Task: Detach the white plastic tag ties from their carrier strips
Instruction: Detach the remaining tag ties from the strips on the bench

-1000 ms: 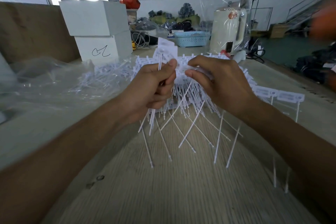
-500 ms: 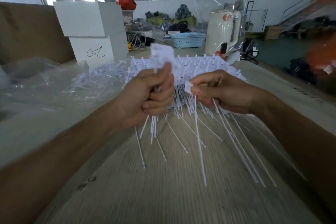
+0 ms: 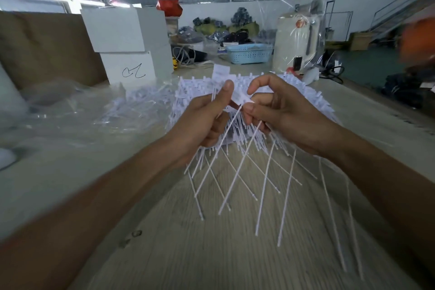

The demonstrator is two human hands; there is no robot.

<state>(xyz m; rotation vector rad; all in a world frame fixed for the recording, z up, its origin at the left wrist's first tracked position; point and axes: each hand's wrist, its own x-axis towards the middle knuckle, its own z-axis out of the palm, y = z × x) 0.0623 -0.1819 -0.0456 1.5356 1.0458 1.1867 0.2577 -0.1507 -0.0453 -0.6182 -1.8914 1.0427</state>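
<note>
Far on the table (image 3: pixel 164 254) lies a pile of ties (image 3: pixel 306 99), with clear plastic (image 3: pixel 70 110) to the left, two stacked white boxes (image 3: pixel 127 45) beyond that, and a blue basket (image 3: pixel 249 53) far behind. Near, above the table, the left hand (image 3: pixel 204 122) is clenched around a bundle of ties (image 3: pixel 209 172), thumb pressed up against their tags. Just right of it, the right hand (image 3: pixel 277 110) pinches a tag (image 3: pixel 240 99) between thumb and curled fingers, forefinger arched above, with more ties (image 3: pixel 266 176) hanging from it.

Ties (image 3: pixel 237 172) between hands, above table (image 3: pixel 188 254)
</note>
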